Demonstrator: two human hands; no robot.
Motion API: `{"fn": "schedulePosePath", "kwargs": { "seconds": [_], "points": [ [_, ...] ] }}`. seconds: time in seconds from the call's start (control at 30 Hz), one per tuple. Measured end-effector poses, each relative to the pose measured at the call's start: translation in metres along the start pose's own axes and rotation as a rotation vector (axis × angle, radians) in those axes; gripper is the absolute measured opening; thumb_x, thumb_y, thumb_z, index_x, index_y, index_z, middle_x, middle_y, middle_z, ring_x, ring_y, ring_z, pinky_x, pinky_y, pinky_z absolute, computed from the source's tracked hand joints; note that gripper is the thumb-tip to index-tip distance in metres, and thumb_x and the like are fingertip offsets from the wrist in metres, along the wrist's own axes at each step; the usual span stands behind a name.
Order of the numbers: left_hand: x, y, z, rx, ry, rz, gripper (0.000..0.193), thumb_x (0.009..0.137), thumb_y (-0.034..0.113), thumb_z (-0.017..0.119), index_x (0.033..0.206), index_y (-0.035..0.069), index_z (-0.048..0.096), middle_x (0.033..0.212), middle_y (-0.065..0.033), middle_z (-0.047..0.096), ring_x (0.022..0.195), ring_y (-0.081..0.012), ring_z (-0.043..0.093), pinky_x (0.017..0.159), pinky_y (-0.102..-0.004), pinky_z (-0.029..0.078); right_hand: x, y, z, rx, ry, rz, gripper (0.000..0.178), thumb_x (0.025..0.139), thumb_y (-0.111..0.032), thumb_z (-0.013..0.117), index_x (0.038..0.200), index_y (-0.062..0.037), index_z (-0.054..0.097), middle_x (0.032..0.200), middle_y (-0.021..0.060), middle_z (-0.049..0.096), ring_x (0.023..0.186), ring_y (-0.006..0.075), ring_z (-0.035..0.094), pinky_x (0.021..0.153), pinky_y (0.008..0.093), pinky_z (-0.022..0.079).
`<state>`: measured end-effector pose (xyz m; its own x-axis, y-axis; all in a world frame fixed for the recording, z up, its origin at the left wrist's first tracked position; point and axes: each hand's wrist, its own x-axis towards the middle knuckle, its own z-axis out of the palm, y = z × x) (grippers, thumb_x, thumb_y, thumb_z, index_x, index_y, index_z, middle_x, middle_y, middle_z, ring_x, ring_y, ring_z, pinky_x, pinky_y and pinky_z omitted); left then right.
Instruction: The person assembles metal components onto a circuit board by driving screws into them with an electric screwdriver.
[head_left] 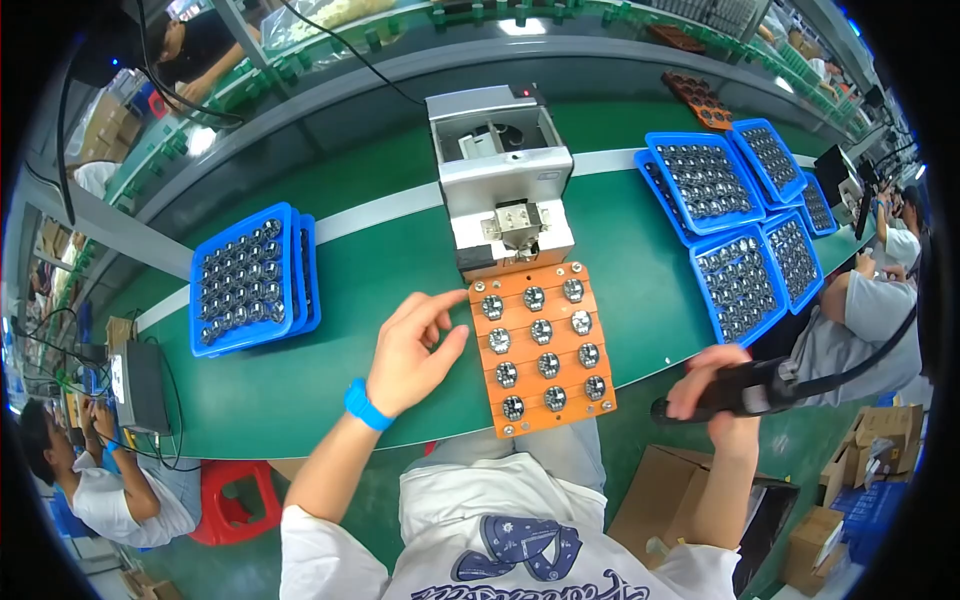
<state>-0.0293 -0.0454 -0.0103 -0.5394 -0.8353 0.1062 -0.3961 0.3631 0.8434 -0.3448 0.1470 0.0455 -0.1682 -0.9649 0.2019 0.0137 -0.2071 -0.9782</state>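
An orange fixture plate juts over the table's front edge, against a silver bench machine. Rows of small round black-and-silver parts sit in its recesses. My left hand hovers over the green tabletop just left of the plate, thumb and fingers apart, holding nothing. Its index fingertip is at the plate's upper left edge; whether it touches, I cannot tell. Off to the right, past the table edge, my right hand is wrapped round a black corded handheld tool. Blur hides the tool's exact kind.
Blue trays of similar parts stand stacked at left and grouped at right. Another orange plate lies far right. A thick black cable trails from the tool. Cardboard boxes and a red stool flank me; co-workers sit both sides.
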Motion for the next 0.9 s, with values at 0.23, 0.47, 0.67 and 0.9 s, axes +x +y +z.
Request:
{"fn": "schedulePosePath", "kwargs": {
  "seconds": [0.23,0.47,0.67,0.9],
  "points": [
    [0.034,-0.007,-0.001,0.128,-0.184,0.060,0.038,0.080,0.017,0.082,0.116,0.008,0.073,0.051,-0.0032,0.053,0.044,-0.0112,0.050,0.048,-0.0277,0.041,0.058,-0.022,0.020,0.401,0.110,-0.037,0.078,0.088,-0.076,0.052,0.121,-0.0052,0.041,0.060,0.0052,0.050,0.041,0.0160,0.048,0.041,0.0302,0.040],
    [0.035,-0.015,0.010,0.084,-0.104,-0.010,0.032,0.078,0.019,0.084,0.107,0.009,0.076,0.053,-0.0035,0.059,0.043,-0.0095,0.054,0.046,-0.0268,0.043,0.112,-0.033,0.065,0.333,0.170,-0.336,0.082,0.086,-0.075,0.058,0.132,-0.0098,0.041,0.069,0.0045,0.052,0.046,0.0144,0.049,0.045,0.0273,0.041],
    [0.023,-0.017,0.013,0.055,0.013,0.004,0.038,0.077,0.021,0.086,0.109,0.008,0.073,0.058,-0.0024,0.065,0.048,-0.0169,0.062,0.047,-0.0294,0.049,0.133,-0.025,0.077,0.423,-0.003,-0.239,0.078,0.090,-0.074,0.051,0.130,-0.0075,0.042,0.066,0.0075,0.053,0.045,0.0153,0.049,0.044,0.0287,0.042],
    [0.015,0.002,0.003,-0.229,-0.161,-0.402,0.062,0.088,0.012,0.074,0.140,-0.001,0.043,0.077,-0.0097,0.074,0.064,-0.0171,0.072,0.059,-0.0286,0.056,0.130,-0.001,0.072,0.357,0.119,-0.215,0.077,0.093,-0.074,0.044,0.126,-0.0038,0.042,0.064,0.0077,0.052,0.044,0.0154,0.050,0.045,0.0279,0.043]
  ]
}}
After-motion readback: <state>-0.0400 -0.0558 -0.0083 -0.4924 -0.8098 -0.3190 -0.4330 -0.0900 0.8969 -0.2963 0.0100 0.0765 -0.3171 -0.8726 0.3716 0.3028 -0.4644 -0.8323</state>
